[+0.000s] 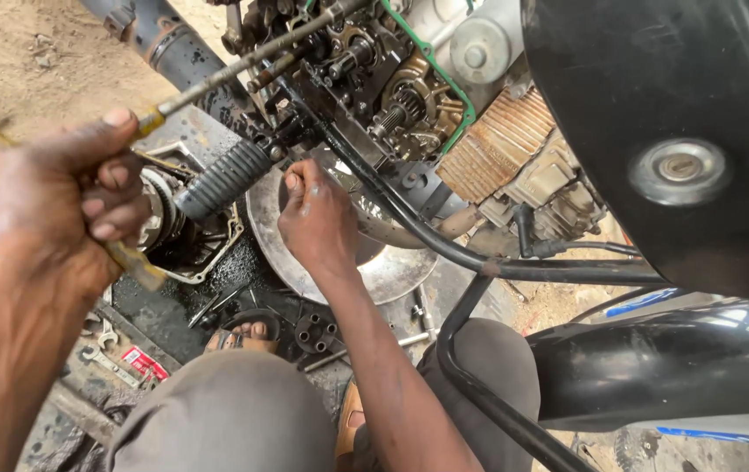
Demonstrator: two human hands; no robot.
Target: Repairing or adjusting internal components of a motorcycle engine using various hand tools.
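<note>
Below the open engine [374, 79], our left hand [69, 201] grips a yellow-handled screwdriver [243, 61] reaching into it; our right hand [315, 218] pinches something too small to identify just under it.

Open-air motorcycle repair spot on bare ground.

An opened engine [392, 96] shows gears and a green gasket, set in a black frame [479, 262] beside a black tank [680, 131]. Below lie a metal pan [392, 271], wrenches [104, 350] and loose parts on an oil-blackened board [165, 306]. Sandy dirt [34, 70] surrounds it all.
</note>
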